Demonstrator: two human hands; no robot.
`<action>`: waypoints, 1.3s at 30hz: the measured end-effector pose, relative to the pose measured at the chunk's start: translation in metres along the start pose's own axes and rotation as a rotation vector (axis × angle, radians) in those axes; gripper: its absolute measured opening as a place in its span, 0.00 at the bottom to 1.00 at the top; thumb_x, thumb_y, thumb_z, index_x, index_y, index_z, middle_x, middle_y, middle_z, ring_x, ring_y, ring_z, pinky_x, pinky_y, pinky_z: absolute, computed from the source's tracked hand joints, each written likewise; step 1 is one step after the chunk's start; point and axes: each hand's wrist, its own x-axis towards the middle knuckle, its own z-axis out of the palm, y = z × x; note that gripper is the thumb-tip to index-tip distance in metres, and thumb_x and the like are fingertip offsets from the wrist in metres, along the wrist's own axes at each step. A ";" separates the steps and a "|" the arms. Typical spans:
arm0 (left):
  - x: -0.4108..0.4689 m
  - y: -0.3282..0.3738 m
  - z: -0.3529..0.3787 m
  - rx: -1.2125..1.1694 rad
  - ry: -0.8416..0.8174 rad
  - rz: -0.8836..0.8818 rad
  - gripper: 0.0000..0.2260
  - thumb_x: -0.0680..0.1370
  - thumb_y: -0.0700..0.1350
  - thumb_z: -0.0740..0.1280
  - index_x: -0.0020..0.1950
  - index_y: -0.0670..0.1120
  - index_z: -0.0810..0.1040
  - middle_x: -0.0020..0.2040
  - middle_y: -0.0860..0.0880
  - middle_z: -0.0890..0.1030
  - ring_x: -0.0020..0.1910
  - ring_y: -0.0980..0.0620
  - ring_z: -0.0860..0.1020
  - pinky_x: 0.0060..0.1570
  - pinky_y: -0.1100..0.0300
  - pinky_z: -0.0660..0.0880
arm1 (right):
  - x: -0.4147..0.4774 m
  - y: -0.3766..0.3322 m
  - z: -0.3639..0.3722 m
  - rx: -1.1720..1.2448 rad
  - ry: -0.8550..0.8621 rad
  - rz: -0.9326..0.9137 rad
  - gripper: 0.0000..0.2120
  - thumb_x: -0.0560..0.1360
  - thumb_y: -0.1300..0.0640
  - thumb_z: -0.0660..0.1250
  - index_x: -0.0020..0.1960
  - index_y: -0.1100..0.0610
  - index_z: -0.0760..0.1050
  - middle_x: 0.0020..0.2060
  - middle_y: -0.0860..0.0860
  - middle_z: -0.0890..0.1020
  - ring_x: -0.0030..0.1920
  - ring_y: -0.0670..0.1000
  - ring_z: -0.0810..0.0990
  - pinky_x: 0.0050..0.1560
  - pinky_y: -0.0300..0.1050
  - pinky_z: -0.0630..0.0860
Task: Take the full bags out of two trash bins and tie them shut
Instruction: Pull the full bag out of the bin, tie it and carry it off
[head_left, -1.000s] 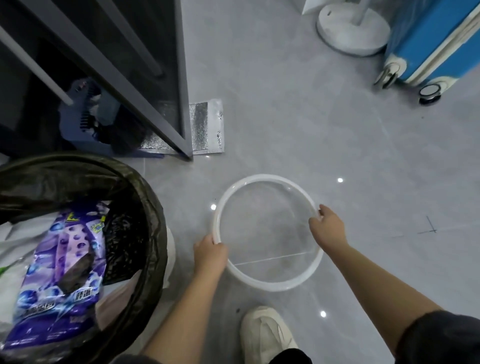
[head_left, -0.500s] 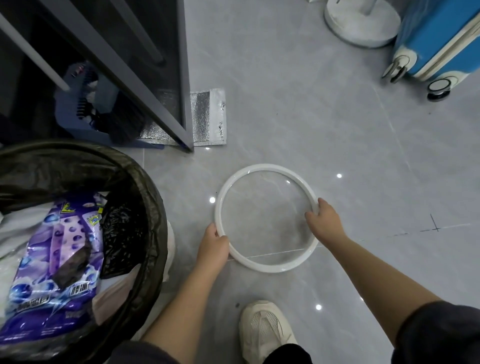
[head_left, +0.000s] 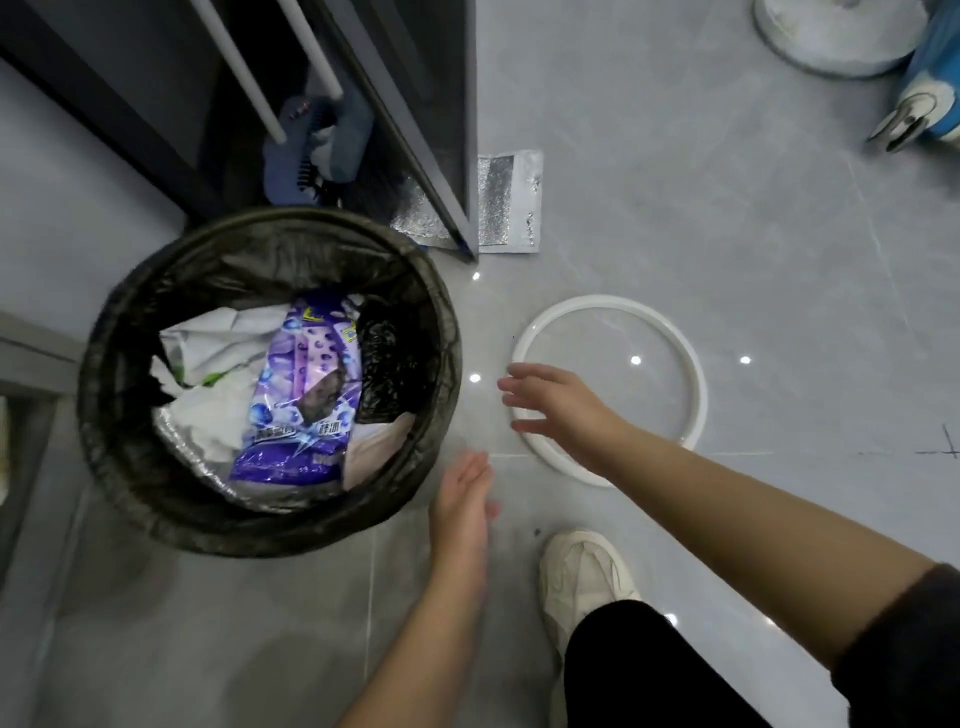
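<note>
Two empty, spread hands, left hand (head_left: 462, 499) and right hand (head_left: 553, 402), beside one bagged bin (head_left: 130, 467).

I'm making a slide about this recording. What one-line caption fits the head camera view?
Both open hands, left and right, reach toward the black bag in a full bin, white ring lying on the floor.

left hand (head_left: 462, 499) and right hand (head_left: 558, 402) both empty, fingers spread, arms extended.
</note>
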 end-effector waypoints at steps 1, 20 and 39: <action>-0.007 0.003 -0.007 -0.067 0.017 0.010 0.13 0.78 0.37 0.62 0.62 0.43 0.75 0.61 0.47 0.79 0.59 0.51 0.76 0.52 0.55 0.73 | -0.003 -0.002 0.013 0.062 -0.048 0.041 0.18 0.77 0.59 0.63 0.67 0.60 0.70 0.60 0.56 0.78 0.59 0.53 0.78 0.58 0.52 0.77; -0.080 0.067 -0.073 -0.933 0.139 -0.067 0.08 0.79 0.42 0.59 0.41 0.42 0.74 0.38 0.47 0.75 0.40 0.51 0.75 0.46 0.58 0.74 | -0.071 -0.015 0.073 0.329 -0.112 0.149 0.10 0.80 0.62 0.57 0.41 0.55 0.72 0.37 0.52 0.79 0.33 0.49 0.78 0.39 0.42 0.75; -0.113 0.150 -0.116 -0.822 0.107 -0.077 0.09 0.77 0.32 0.58 0.38 0.39 0.71 0.40 0.44 0.76 0.43 0.49 0.77 0.54 0.54 0.75 | -0.102 -0.082 0.096 0.372 -0.003 0.060 0.09 0.76 0.70 0.58 0.52 0.63 0.72 0.43 0.56 0.80 0.35 0.50 0.83 0.34 0.39 0.80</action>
